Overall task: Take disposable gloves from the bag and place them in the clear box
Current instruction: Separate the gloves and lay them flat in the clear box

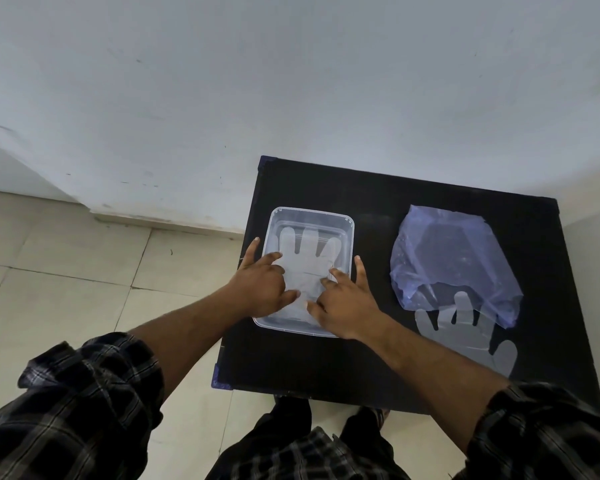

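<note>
Broadly, a black counter (pixel 378 358) stands against a pale wall, with tiled floor to its left, and everything for the job lies on top of it. On the right side sits the bluish plastic bag (pixel 454 258), slack and crumpled, its mouth toward the person. On the left sits the clear box (pixel 350 233), open, with no lid in sight. Both forearms reach in from rolled checked sleeves. The left hand (pixel 262 289) and the right hand (pixel 347 306) are spread over the near half of the box, fingers splayed and pressing down, so neither grip is closed on anything; they seem to be flattening a glove in the box (pixel 305 247), which lies flat on the bottom with its fingers pointing toward the wall. One outer finger of each hand reaches along the outside of the box's side walls, perhaps steadying it. A second glove (pixel 465 337) lies on the counter, its fingertips tucked under the bag's mouth and its cuff toward the near edge, well apart from the box. These gloves look like thin film: nearly weightless, limp, clingy and easily torn or blown aside. That one is probably best pinched lightly at the cuff, which is fully exposed, then drawn clear of the bag and laid flat rather than dropped.
</note>
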